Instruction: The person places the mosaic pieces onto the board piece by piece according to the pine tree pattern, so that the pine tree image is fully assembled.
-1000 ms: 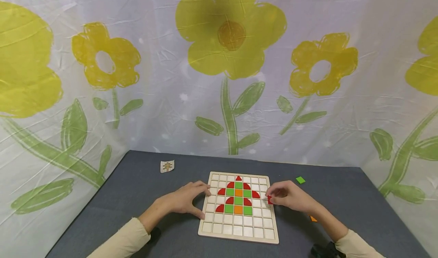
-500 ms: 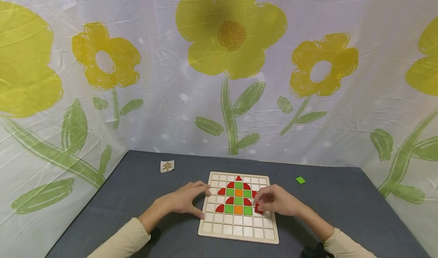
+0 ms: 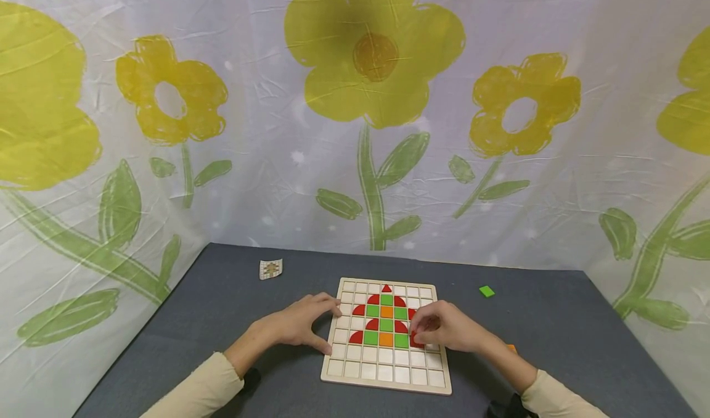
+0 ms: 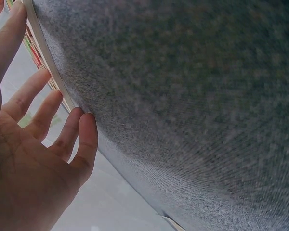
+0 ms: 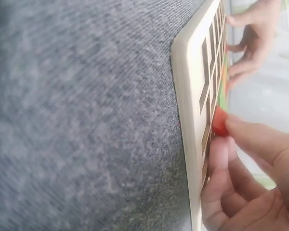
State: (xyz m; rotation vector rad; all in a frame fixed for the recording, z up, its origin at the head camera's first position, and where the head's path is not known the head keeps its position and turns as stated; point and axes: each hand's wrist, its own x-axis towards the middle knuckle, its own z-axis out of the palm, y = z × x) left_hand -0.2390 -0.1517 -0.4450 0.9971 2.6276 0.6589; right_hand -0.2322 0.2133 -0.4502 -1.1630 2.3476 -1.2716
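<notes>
A wooden grid board (image 3: pixel 386 388) lies on the dark cloth, its cells lined in white. Red, green and orange tiles (image 3: pixel 386 325) form a tree-like figure in it. My right hand (image 3: pixel 452 327) pinches a red tile (image 5: pixel 219 121) between thumb and fingertips at a cell on the figure's right, beside a green tile. Part of that tile is hidden by the fingers. My left hand (image 3: pixel 296 322) spreads along the board's left side; its thumb and fingertips touch the frame, as the left wrist view (image 4: pixel 33 154) also shows.
A small pattern card (image 3: pixel 270 269) lies at the back left of the table. One loose green tile (image 3: pixel 487 291) is at the back right. An orange piece (image 3: pixel 512 348) shows partly behind my right forearm, and a black object (image 3: pixel 507 409) sits by the right sleeve.
My right hand has moved left from the board's right edge with the red tile and lowered it to a cell beside the green tile. My left hand has stayed put.
</notes>
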